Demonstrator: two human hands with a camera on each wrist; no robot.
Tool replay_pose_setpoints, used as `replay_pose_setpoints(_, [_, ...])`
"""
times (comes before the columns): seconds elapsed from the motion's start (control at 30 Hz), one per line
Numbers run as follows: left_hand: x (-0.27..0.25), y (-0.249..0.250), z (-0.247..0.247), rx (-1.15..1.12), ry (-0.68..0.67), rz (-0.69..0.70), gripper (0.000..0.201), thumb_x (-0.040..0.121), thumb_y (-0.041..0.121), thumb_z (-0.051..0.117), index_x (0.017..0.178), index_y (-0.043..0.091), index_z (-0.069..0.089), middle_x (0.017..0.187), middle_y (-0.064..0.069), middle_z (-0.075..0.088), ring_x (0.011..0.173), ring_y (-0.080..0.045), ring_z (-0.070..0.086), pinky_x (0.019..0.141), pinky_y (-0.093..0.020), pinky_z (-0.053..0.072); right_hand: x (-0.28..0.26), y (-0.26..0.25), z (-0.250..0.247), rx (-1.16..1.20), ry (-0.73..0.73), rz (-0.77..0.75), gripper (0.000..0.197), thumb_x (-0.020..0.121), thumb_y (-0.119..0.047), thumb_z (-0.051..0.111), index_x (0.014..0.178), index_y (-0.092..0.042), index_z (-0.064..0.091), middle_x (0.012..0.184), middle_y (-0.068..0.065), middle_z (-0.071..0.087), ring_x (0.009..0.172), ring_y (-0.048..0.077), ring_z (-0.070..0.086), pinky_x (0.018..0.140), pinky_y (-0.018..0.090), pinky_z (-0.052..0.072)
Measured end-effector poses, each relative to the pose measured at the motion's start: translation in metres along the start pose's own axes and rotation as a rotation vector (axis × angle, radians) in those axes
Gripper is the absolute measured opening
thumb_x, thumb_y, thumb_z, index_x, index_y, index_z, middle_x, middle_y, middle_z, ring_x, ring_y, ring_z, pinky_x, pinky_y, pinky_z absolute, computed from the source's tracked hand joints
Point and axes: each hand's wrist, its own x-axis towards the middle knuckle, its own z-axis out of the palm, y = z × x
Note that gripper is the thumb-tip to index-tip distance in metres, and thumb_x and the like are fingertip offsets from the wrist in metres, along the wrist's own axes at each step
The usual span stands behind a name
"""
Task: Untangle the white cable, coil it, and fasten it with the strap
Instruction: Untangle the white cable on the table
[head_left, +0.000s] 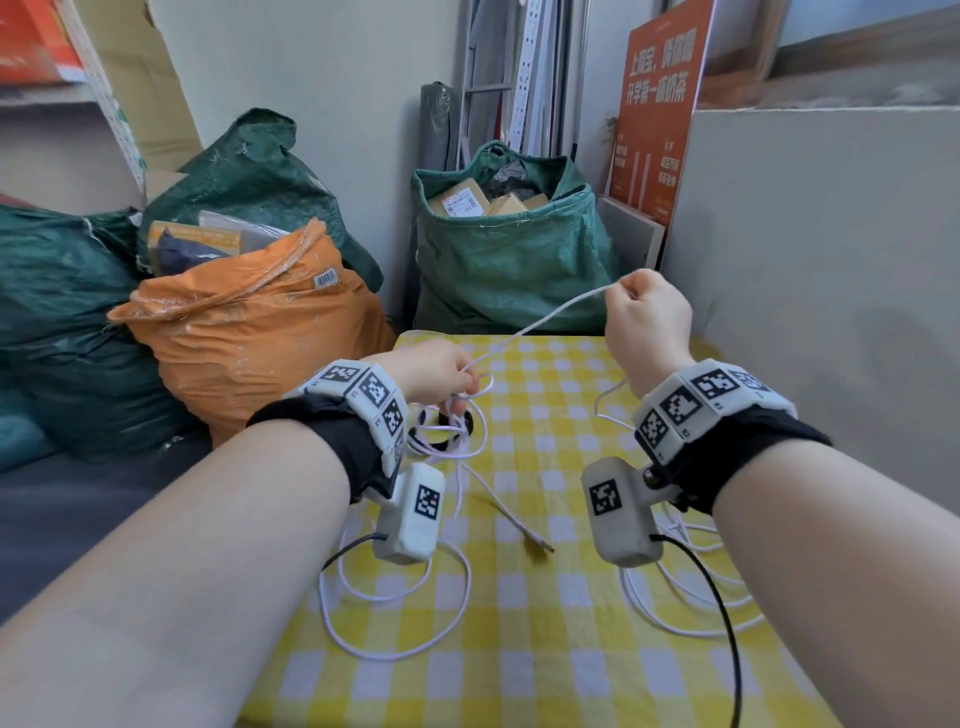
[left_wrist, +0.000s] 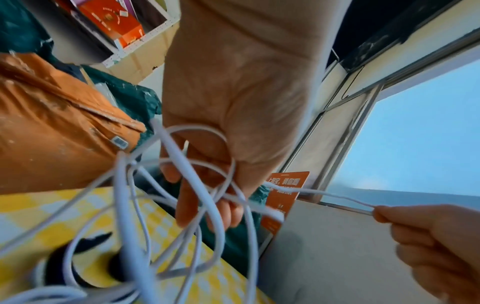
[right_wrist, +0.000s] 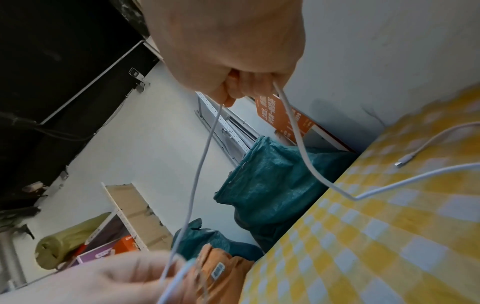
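Loose loops of white cable (head_left: 395, 613) lie on the near part of a yellow checked table (head_left: 545, 675). Above them, the left hand (head_left: 441, 374) curls its fingers (left_wrist: 187, 205) around a tangled bunch. Farther back, the right hand (head_left: 649, 317) pinches one taut strand, raised above the table.

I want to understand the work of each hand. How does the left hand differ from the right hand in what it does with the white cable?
The left hand stays low over the table and grips a bunch of tangled loops; the right hand is raised higher and pinches only one strand. The left hand sits near the black strap; the right hand is far from it. Both hold the same white cable, stretched between them.
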Motion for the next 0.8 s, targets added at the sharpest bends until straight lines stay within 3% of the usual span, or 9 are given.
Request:
replay_pose_setpoints(0.1, [-0.007,-0.008,-0.001,0.09,-0.107,-0.099,0.014,0.091,0.016,0.052,0.086,0.015,0.064,0.07,0.003,0.067,0.065,-0.013,0.057,0.051,-0.016,0.042,0.003,0.009,-0.004,-0.092,0.047,0.048,0.021,0.095,-0.019,0.039,0.092,-0.012,0.058,0.085,0.002,0.054,0.078,0.022,0.048,0.067,0.027,0.033])
replay_pose_setpoints(0.17, [-0.014,-0.009,-0.004,0.202,-0.161,-0.152,0.011,0.087,0.02,0.058,0.082,0.018,0.068,0.066,0.007,0.065,0.054,-0.006,0.055,0.04,-0.01,0.035,0.004,0.014,-0.005,-0.137,0.067,0.095,0.024,0.097,-0.02,0.037,0.1,-0.01,0.059,0.092,0.005,0.054,0.085,0.025,0.047,0.07,0.026,0.031])
replay_pose_setpoints(0.23, [-0.017,-0.012,-0.01,0.281,-0.198,-0.195,0.01,0.084,0.025,0.064,0.08,0.019,0.07,0.056,0.009,0.059,0.04,-0.003,0.05,0.039,-0.012,0.035,0.005,0.017,-0.007,-0.168,0.089,0.151,0.027,0.097,-0.019,0.036,0.107,-0.009,0.059,0.103,0.011,0.059,0.095,0.03,0.051,0.072,0.025,0.03])
replay_pose_setpoints(0.33, [-0.018,-0.019,-0.016,0.28,-0.231,-0.245,0.016,0.085,0.031,0.067,0.084,0.016,0.073,0.061,0.004,0.062,0.053,-0.012,0.056,0.046,-0.018,0.042,0.006,0.025,-0.009,-0.215,0.095,0.211,0.028,0.096,-0.018,0.036,0.11,-0.008,0.058,0.116,0.015,0.06,0.105,0.032,0.052,0.074,0.026,0.03])
replay_pose_setpoints(0.43, [-0.018,-0.025,-0.015,0.162,-0.182,-0.254,0.017,0.09,0.031,0.061,0.082,0.02,0.071,0.073,0.003,0.066,0.061,-0.014,0.061,0.045,-0.018,0.045,0.009,0.032,-0.01,-0.285,0.041,0.311,0.028,0.095,-0.014,0.038,0.114,-0.005,0.058,0.121,0.018,0.059,0.11,0.033,0.053,0.074,0.027,0.03])
replay_pose_setpoints(0.5, [-0.017,-0.029,-0.015,0.121,-0.121,-0.211,0.02,0.091,0.03,0.057,0.089,0.017,0.072,0.078,0.001,0.069,0.052,-0.01,0.055,0.047,-0.018,0.042,0.012,0.038,-0.009,-0.356,-0.055,0.35,0.028,0.093,-0.011,0.04,0.113,-0.003,0.059,0.121,0.021,0.059,0.11,0.034,0.054,0.074,0.028,0.032])
replay_pose_setpoints(0.6, [-0.015,-0.03,-0.017,0.093,-0.007,-0.193,0.032,0.092,0.026,0.052,0.084,0.003,0.073,0.075,-0.007,0.07,0.044,-0.011,0.048,0.046,-0.02,0.038,0.017,0.045,-0.004,-0.424,-0.195,0.336,0.032,0.093,-0.009,0.043,0.12,-0.006,0.059,0.122,0.017,0.06,0.11,0.034,0.057,0.079,0.03,0.041])
replay_pose_setpoints(0.7, [-0.012,-0.024,-0.016,0.028,0.027,-0.185,0.035,0.096,0.02,0.043,0.088,-0.002,0.069,0.069,-0.008,0.067,0.046,-0.014,0.046,0.039,-0.016,0.036,0.017,0.049,0.0,-0.301,-0.301,0.27,0.047,0.095,-0.012,0.046,0.141,-0.017,0.04,0.131,0.01,0.056,0.108,0.028,0.058,0.087,0.034,0.046])
replay_pose_setpoints(0.8, [-0.008,-0.018,-0.014,-0.023,0.008,-0.191,0.033,0.096,0.014,0.04,0.098,-0.004,0.066,0.063,-0.007,0.064,0.043,-0.014,0.045,0.035,-0.015,0.033,0.017,0.05,0.0,-0.132,-0.356,0.239,0.059,0.094,-0.013,0.047,0.148,-0.026,0.027,0.133,0.001,0.051,0.085,0.019,0.057,0.066,0.031,0.047])
